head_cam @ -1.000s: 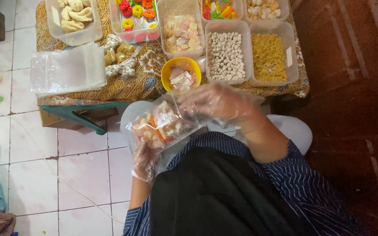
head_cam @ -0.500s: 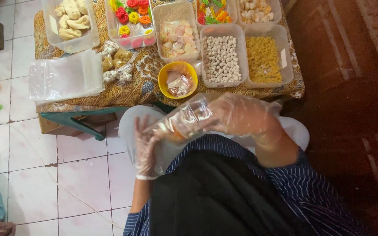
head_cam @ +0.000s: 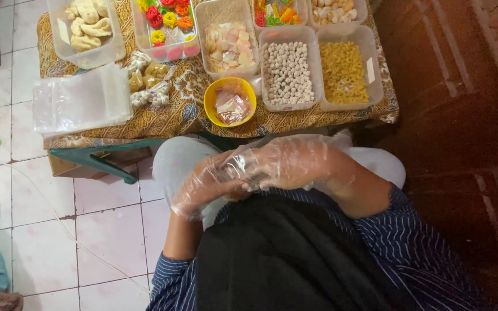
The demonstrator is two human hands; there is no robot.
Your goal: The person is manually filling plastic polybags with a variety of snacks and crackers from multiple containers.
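Both my hands wear thin clear plastic gloves and meet in my lap, just in front of my dark apron. My left hand [head_cam: 203, 187] and my right hand [head_cam: 298, 164] close together over a small clear plastic bag of mixed crackers [head_cam: 244, 169]. The bag is mostly hidden between the fingers, and only some crinkled plastic shows. Straight ahead, a yellow bowl [head_cam: 210, 106] holding small wrapped packets sits near the front edge of the low table [head_cam: 180, 118].
On the batik-covered table stand clear tubs of white balls [head_cam: 286, 69], yellow macaroni [head_cam: 350, 69], pink-white crackers [head_cam: 229, 43], coloured flower crackers [head_cam: 165, 23] and pale folded crackers [head_cam: 87, 26]. An empty-bag stack [head_cam: 82, 101] and filled packets [head_cam: 148, 80] lie left. A white cable [head_cam: 59, 213] crosses the tiles.
The bag was held up and open with crackers showing. Both hands have since brought it down towards my lap and closed over it, so the contents no longer show.
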